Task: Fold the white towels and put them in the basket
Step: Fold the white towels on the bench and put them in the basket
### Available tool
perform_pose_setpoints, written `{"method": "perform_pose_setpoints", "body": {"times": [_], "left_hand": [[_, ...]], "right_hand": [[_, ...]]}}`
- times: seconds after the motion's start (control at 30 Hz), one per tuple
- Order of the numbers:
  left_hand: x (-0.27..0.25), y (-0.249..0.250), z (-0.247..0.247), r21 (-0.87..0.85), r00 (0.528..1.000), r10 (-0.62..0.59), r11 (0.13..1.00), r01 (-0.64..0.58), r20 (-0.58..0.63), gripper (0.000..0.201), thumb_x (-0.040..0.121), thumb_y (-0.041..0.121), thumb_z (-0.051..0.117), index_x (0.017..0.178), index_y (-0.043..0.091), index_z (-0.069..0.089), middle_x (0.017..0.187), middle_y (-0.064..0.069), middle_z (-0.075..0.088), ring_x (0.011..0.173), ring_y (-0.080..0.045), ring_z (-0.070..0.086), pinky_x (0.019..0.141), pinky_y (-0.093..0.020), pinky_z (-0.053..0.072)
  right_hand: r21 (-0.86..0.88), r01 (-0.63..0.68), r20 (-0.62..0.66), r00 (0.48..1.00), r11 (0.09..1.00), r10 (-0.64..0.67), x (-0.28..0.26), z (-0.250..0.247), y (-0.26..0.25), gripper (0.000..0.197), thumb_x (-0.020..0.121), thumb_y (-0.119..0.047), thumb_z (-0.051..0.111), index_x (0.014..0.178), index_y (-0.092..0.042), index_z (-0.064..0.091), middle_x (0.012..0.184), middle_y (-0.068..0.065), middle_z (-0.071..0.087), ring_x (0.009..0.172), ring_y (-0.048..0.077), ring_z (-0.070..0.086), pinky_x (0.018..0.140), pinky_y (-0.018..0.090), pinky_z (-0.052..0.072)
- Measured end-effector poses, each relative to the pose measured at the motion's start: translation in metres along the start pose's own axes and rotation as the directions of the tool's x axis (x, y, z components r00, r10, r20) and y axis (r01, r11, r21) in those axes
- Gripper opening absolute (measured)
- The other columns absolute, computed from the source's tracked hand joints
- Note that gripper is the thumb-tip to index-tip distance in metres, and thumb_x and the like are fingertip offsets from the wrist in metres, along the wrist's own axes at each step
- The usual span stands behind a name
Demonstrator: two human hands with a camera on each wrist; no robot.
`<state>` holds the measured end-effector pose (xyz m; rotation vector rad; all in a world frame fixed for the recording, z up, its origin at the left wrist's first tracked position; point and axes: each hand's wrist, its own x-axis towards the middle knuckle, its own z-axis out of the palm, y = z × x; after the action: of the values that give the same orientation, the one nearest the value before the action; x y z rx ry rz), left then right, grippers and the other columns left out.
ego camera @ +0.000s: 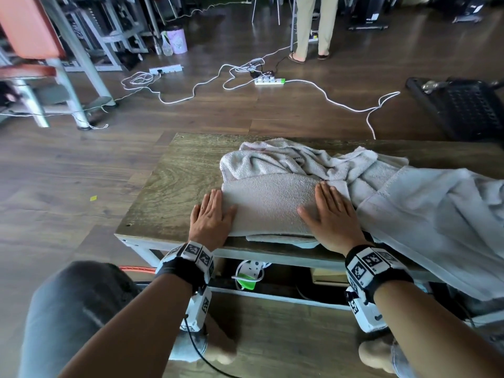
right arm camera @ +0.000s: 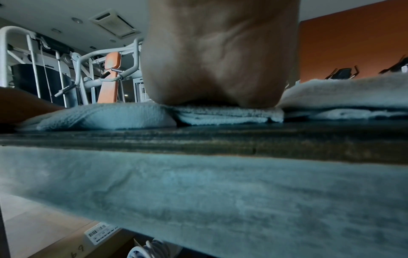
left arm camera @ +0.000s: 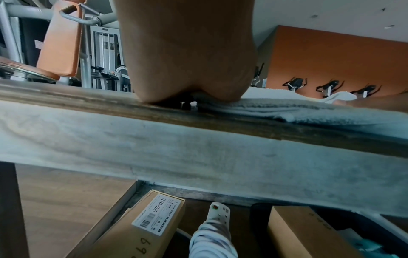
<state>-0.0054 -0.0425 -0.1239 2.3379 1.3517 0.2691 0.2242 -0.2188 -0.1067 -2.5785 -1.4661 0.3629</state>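
Observation:
A folded white towel [ego camera: 268,205] lies near the front edge of the wooden table [ego camera: 174,181]. My left hand [ego camera: 211,214] lies flat, fingers straight, at the towel's left edge, partly on the table. My right hand [ego camera: 330,214] presses flat on the towel's right part. In the left wrist view the heel of the left hand [left arm camera: 187,73] sits on the table edge beside the towel [left arm camera: 287,111]. In the right wrist view the right hand [right arm camera: 216,69] rests on the layered towel [right arm camera: 220,115]. No basket is in view.
A heap of crumpled white towels [ego camera: 313,162] lies behind, and a large white cloth [ego camera: 436,222] hangs over the table's right front. Cardboard boxes [left arm camera: 141,227] and a power strip [ego camera: 249,271] sit under the table. Cables [ego camera: 300,85] cross the floor; a person's legs [ego camera: 313,28] stand far off.

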Motion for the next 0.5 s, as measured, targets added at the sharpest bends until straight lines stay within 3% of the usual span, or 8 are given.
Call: {"method": "perform_pose_setpoints", "body": {"times": [0.07,0.2,0.33,0.4,0.5], "left_hand": [[0.002,0.002,-0.006,-0.050,1.000,-0.012,0.999,0.011,-0.014,0.067,0.096,0.054,0.041,0.152,0.020,0.025,0.161,0.004,0.020,0.150,-0.014,0.012,0.122,-0.040,0.005],[0.009,0.014,-0.014,-0.147,0.994,-0.071,0.987,0.059,-0.081,0.065,0.082,0.042,0.065,0.137,0.014,0.046,0.141,-0.006,0.049,0.133,-0.027,0.043,0.114,-0.046,0.030],[0.011,0.037,-0.023,-0.085,0.980,-0.176,0.982,0.168,-0.089,0.047,0.073,0.032,0.058,0.109,0.003,0.061,0.121,-0.019,0.056,0.115,-0.039,0.052,0.098,-0.053,0.046],[0.013,0.049,-0.032,-0.070,0.971,-0.228,0.972,0.223,-0.072,0.040,0.075,0.027,0.056,0.106,0.001,0.059,0.116,-0.019,0.059,0.109,-0.039,0.056,0.094,-0.049,0.050],[0.014,0.066,-0.049,-0.097,0.967,-0.254,0.963,0.250,-0.032,0.045,0.078,0.034,0.054,0.110,0.002,0.056,0.107,-0.016,0.062,0.094,-0.033,0.063,0.082,-0.040,0.056]], "right_hand": [[0.048,0.027,0.051,0.998,0.998,-0.030,0.001,-0.007,0.004,0.090,0.091,-0.077,0.008,0.158,-0.021,-0.014,0.165,-0.004,-0.023,0.151,0.011,-0.021,0.124,0.039,-0.010],[0.121,0.092,0.181,0.977,0.988,-0.113,-0.007,-0.031,0.011,0.087,0.098,-0.063,0.035,0.159,-0.022,-0.013,0.164,-0.005,-0.024,0.150,0.016,-0.023,0.120,0.038,-0.012],[0.093,0.148,0.152,0.975,0.985,-0.161,-0.022,-0.024,0.015,0.079,0.100,-0.057,0.033,0.159,-0.026,-0.007,0.166,-0.006,-0.015,0.152,0.020,-0.018,0.124,0.044,-0.005],[0.064,0.161,0.119,0.978,0.985,-0.168,-0.024,-0.022,0.014,0.076,0.101,-0.056,0.031,0.160,-0.024,-0.005,0.167,-0.004,-0.013,0.153,0.019,-0.016,0.123,0.040,-0.007],[0.070,0.148,0.166,0.973,0.986,-0.158,-0.024,-0.029,0.010,0.075,0.102,-0.053,0.034,0.160,-0.022,-0.004,0.168,-0.002,-0.011,0.154,0.021,-0.012,0.123,0.041,-0.002]]}}
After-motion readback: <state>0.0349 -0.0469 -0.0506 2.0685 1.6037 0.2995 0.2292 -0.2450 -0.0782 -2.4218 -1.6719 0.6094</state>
